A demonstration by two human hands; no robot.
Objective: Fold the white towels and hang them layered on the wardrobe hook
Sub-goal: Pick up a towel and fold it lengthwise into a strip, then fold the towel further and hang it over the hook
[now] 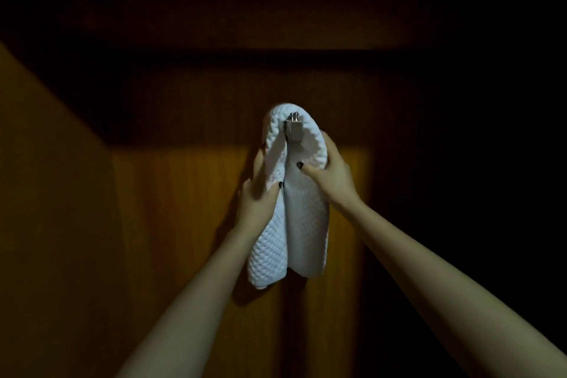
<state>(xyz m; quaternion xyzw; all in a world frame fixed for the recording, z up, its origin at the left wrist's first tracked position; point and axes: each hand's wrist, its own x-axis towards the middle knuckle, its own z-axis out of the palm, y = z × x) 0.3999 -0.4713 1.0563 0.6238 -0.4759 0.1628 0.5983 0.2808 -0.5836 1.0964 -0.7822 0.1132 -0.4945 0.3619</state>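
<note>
A white waffle-textured towel (302,224) hangs folded over a small metal hook (293,129) on the wooden wardrobe panel (184,209). Its two halves drop down on either side of the hook, the left half hanging a little lower. My left hand (259,190) grips the left half from the side, thumb on the front. My right hand (329,172) holds the right half just below the hook, thumb pressed across the fabric. The hook's top prongs show above the fold.
The wardrobe interior is dim, with a wooden side wall (46,193) on the left and a dark shelf or top edge (276,55) overhead. The right side falls into darkness.
</note>
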